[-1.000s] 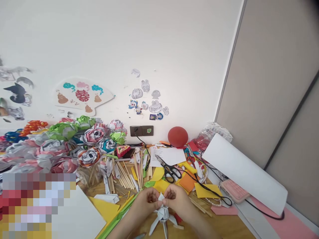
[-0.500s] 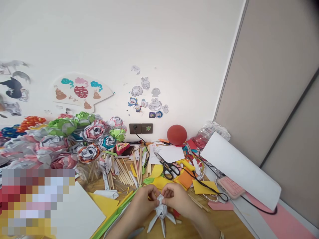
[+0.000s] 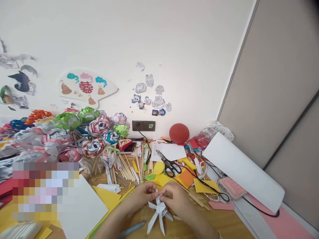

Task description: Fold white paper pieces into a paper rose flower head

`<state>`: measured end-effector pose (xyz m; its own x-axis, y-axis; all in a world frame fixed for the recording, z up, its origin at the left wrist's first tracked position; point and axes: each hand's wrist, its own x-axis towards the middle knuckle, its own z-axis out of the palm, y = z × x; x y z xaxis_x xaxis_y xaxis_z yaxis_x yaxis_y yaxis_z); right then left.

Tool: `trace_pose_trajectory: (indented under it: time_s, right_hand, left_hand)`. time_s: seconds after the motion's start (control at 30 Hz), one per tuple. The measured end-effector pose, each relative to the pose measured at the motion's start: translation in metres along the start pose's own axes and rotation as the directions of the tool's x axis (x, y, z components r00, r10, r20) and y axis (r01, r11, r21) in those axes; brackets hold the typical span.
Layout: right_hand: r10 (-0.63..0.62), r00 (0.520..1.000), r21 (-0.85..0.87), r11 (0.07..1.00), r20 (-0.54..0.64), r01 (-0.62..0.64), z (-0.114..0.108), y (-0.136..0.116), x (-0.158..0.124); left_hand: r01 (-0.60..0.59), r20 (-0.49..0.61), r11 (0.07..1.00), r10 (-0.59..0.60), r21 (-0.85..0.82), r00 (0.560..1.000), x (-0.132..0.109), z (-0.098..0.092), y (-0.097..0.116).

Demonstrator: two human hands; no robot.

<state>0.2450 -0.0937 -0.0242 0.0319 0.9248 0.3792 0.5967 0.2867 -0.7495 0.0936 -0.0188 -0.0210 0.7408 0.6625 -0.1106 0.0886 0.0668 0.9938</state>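
Low at the near edge of the wooden table (image 3: 225, 224), wrists angled inward, knuckles up: left hand (image 3: 142, 196) and right hand (image 3: 176, 199) both curled tight, fingertips pinched on the top of the white paper figure (image 3: 159, 213) from either side. Crisp folded paper, pointed flaps fanning down and outward like legs, held just above the wood between the two forearms. Just left of it, a grey pen (image 3: 131, 229) lying flat; beyond the knuckles, yellow paper scraps (image 3: 161, 179), black scissors (image 3: 169, 165) and a loose spread of wooden sticks (image 3: 126, 167). Crowded to the far left with paper roses (image 3: 93, 132), hemmed on the right by a tilted white sheet (image 3: 243, 171) and a black cable (image 3: 211, 191); bare wood only close in, right of the forearms
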Motion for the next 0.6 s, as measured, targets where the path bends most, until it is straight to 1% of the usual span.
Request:
trace_pose_trajectory:
  time_s: [0.1, 0.23, 0.33, 0.47, 0.5, 0.6]
  right_hand:
    - [-0.072, 0.997, 0.044, 0.996, -0.008, 0.072, -0.002, 0.003, 0.001]
    - [-0.146, 0.989, 0.084, 0.986, 0.035, 0.143, -0.011, -0.001, 0.002]
    - [-0.156, 0.984, 0.098, 0.984, 0.087, 0.147, -0.019, -0.008, 0.002]
    - [-0.114, 0.984, 0.072, 0.992, 0.138, 0.105, -0.024, -0.015, 0.001]
    - [-0.128, 0.981, 0.058, 0.991, 0.145, 0.120, -0.023, -0.015, 0.000]
    - [-0.216, 0.967, -0.018, 0.975, 0.135, 0.220, -0.019, -0.011, 0.000]
  left_hand:
    - [-0.025, -0.019, 0.999, 0.024, -0.041, 1.000, 0.004, -0.002, -0.005]
    - [-0.043, -0.032, 0.997, 0.042, -0.056, 0.999, 0.005, -0.007, -0.004]
    - [-0.039, -0.030, 0.998, 0.038, -0.057, 0.999, 0.004, -0.009, 0.000]
    - [-0.054, -0.033, 0.998, 0.053, -0.043, 0.998, 0.001, -0.008, 0.003]
    - [-0.060, -0.040, 0.998, 0.058, -0.038, 0.998, 0.001, -0.008, 0.004]
    - [-0.082, -0.079, 0.996, 0.080, -0.022, 0.994, 0.002, -0.010, 0.004]
